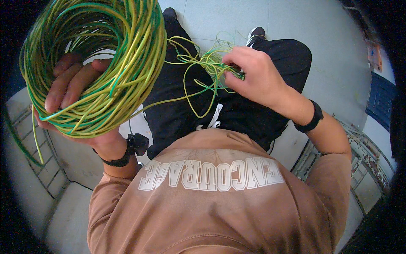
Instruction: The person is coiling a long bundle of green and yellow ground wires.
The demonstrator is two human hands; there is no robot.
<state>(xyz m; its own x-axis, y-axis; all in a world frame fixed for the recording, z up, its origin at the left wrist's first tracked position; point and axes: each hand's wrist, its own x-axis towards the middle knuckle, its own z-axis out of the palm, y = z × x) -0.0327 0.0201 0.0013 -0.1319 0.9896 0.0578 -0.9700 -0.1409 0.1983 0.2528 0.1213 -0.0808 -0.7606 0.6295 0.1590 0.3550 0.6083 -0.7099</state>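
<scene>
A thick coil of yellow-green wire [139,72] fills the upper left. My left hand [78,82] supports it from below, its fingers curled up through the middle and over the strands. Several loose wires run from the coil across my lap to a looser tangled bundle of wire [207,63]. At that bundle my right hand [256,74] is closed, thumb and fingers pinching the gathered strands near their right end. One free wire end hangs below the coil at the far left.
My legs in black trousers [283,55] are spread beneath the wires, with a shoe [256,34] showing on the pale floor [334,72]. Metal racks [363,165] stand at the right, and a grid frame [46,165] at the left. A dark blue object [380,99] lies at the right edge.
</scene>
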